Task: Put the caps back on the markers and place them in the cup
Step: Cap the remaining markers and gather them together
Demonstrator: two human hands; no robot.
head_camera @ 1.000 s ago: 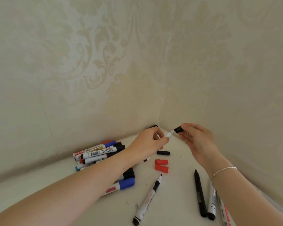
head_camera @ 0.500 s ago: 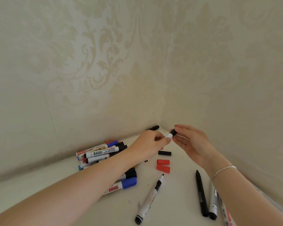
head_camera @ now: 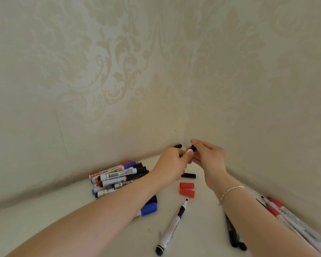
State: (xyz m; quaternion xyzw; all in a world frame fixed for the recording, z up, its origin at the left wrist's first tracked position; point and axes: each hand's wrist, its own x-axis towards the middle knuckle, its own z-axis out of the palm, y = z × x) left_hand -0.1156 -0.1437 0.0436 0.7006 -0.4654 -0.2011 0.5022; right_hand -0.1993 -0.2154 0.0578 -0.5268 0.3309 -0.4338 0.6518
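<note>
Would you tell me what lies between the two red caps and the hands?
In the head view, one loose black cap lies on the table between the red caps and the hands.

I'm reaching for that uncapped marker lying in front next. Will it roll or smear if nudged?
The uncapped marker looks round-barrelled and lies flat on the smooth white table, so it probably rolls sideways easily. It seems stiff and light. Its exposed black tip might mark the surface if dragged.

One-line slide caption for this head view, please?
Left hand holds a white marker while right hand fits its black cap; loose red caps lie below.
</note>
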